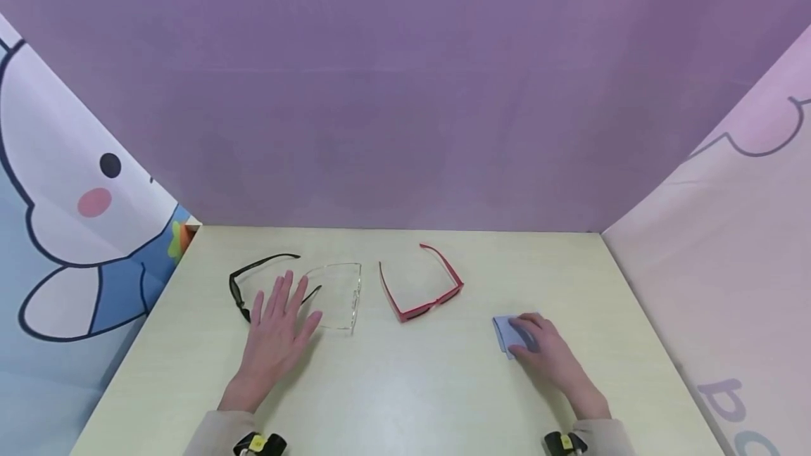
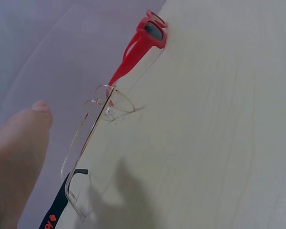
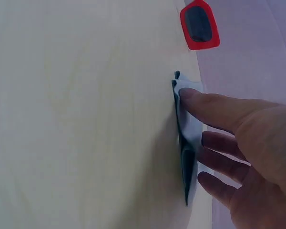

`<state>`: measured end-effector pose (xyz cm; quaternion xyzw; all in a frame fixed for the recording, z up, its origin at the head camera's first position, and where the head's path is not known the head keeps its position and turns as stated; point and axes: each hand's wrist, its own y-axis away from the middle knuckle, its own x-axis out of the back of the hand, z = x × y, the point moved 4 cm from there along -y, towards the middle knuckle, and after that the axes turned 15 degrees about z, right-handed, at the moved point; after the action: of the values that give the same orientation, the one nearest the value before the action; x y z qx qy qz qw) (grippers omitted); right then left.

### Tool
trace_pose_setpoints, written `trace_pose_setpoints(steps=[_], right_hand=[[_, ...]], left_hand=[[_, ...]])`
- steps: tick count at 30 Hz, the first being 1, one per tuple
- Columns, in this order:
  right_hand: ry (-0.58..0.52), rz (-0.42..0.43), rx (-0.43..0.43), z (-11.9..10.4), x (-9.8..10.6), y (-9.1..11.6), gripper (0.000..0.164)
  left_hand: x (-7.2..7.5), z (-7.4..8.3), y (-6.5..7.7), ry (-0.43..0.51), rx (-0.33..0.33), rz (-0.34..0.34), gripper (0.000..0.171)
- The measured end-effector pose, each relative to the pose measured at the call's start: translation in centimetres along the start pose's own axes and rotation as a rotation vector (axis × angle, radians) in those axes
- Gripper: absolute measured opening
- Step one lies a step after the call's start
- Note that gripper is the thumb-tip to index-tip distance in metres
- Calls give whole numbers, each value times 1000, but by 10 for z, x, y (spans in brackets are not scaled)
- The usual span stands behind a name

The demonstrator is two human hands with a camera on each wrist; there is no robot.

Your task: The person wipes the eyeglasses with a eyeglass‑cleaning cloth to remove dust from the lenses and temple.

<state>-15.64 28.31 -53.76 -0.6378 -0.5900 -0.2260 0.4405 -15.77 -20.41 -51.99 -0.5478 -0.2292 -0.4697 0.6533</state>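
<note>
Fingers spread, my left hand (image 1: 274, 336) is over the near side of black-framed glasses (image 1: 236, 290), partly hiding them. Whether it touches them I cannot tell. Just right of its fingertips lie clear, thin-framed glasses (image 1: 356, 294) with their temples extended; the left wrist view shows the same thin metal frame (image 2: 93, 131) beyond my thumb. Red sunglasses (image 1: 433, 305) with dark lenses lie further right, temples spread away from me. My right hand (image 1: 554, 357) pinches a folded light-blue cloth (image 1: 504, 335) between thumb and curled fingers, and the cloth buckles slightly between them.
The pale wood-patterned table (image 1: 431, 400) carries everything. A purple backdrop (image 1: 405, 104) rises at its far edge. Printed cartoon panels stand at the left (image 1: 70, 231) and right (image 1: 728, 252) sides.
</note>
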Motion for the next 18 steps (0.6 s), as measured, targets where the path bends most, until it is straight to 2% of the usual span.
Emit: trace_pose_setpoints(steps=[7,18], right_hand=[[21,37,31,-2,-8,-4,39],[-12,9,-56,-10,-10,-9,24]], left_hand=[[-1,3,1,6,-1,-5,72],[-1,2,0,-8,-4,-22,72]])
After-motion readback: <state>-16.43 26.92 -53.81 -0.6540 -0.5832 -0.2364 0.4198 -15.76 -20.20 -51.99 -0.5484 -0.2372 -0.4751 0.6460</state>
